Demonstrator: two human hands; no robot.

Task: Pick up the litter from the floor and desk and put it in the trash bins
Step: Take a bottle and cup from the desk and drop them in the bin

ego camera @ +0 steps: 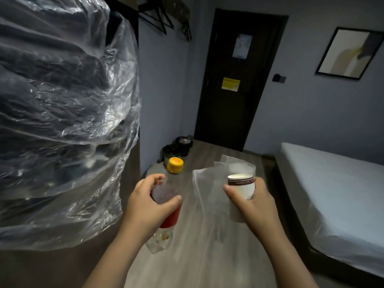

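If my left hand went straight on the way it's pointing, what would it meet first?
Likely the nearer black bin by the wall; the left hand has only bare floor ahead before it, though depth is unclear.

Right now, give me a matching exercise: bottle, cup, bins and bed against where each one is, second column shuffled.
1. bottle
2. cup
3. bins
4. bed

A. beside the door
B. in the left hand
C. at the right of the view
D. in the right hand

Pairs: 1-B, 2-D, 3-A, 4-C
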